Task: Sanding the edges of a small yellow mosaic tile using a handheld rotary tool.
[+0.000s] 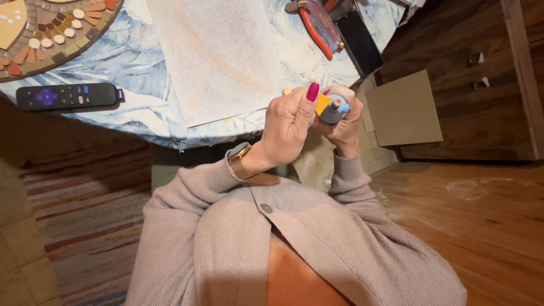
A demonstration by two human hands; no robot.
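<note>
blue leaf-print tablecloth [136,62] up top; below its edge, the right hand [343,122] grips a small blue-grey tube [334,109], nozzle upward, while the left hand [289,122] pinches a small orange tile piece [323,103] against it.

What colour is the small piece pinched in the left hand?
Orange-yellow: the small piece in the left hand, beside the right hand; head view.

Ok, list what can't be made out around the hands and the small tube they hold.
Head view only:
- Blue-grey tube: its body is hidden by the right hand.
- Orange piece: mostly covered by the left hand; its shape is unclear.
- Red-handled pliers: cut off by the top edge.
- Mosaic disc: cut off at the top-left corner.
- Remote control: buttons too small to tell apart.
</note>
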